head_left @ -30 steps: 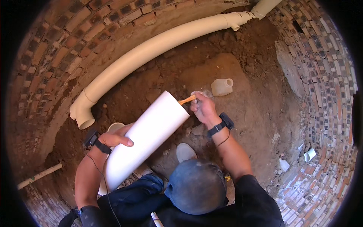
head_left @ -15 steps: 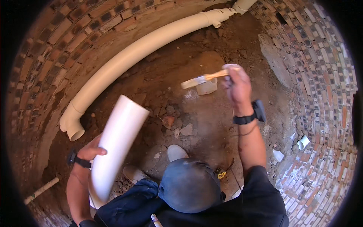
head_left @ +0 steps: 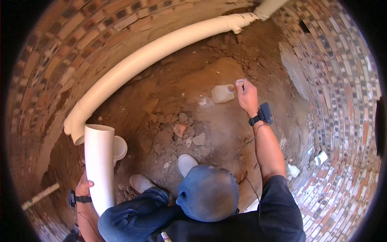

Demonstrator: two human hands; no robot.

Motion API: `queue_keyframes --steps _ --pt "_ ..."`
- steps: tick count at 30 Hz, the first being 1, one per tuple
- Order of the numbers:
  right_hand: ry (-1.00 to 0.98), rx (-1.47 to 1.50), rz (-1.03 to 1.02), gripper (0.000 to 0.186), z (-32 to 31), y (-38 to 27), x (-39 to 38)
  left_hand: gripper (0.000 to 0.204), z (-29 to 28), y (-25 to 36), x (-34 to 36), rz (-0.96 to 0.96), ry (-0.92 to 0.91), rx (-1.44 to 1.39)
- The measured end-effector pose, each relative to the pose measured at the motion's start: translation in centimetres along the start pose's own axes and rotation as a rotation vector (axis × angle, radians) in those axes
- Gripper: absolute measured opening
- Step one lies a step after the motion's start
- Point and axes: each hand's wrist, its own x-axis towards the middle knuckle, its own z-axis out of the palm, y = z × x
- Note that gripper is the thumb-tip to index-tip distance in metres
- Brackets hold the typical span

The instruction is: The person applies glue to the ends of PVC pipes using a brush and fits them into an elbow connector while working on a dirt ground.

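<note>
My left hand [head_left: 84, 187] is wrapped round a white plastic pipe [head_left: 100, 161], holding it steeply upright at the left. Behind the pipe's right side shows a round white pipe opening [head_left: 120, 147]; how the two connect is hidden. My right hand [head_left: 247, 97] is closed in a pinch at the mouth of a whitish plastic container [head_left: 221, 94] on the dirt. The paintbrush seen in this hand earlier is mostly hidden now, its bristle end apparently at the container's mouth.
A long cream drainpipe [head_left: 161, 50] runs along the far brick wall, its open elbow [head_left: 78, 139] near the held pipe. Broken stones [head_left: 180, 129] lie mid-floor. White pipe scraps [head_left: 321, 158] sit by the right wall, and a thin pipe [head_left: 40, 196] is at far left.
My right hand has lowered the paintbrush toward the container, which now leans differently. The pipe in my left hand has shifted left and turned more upright, revealing the round opening beside it.
</note>
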Motion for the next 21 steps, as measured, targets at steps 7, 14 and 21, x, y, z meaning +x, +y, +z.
queue_keyframes --steps 7,14,21 --pt "-0.005 -0.050 0.003 0.021 0.6 5.6 -0.2 0.105 -3.0 -6.4 -3.7 0.061 0.166 -0.136" --pt "0.248 0.572 0.685 0.021 -0.2 2.9 -0.4 0.109 -5.0 -10.5 -7.6 0.069 0.289 -0.241" --pt "0.420 0.997 0.891 0.019 -2.9 6.0 -2.9 0.112 -6.2 -14.8 -4.1 0.106 0.307 -0.307"
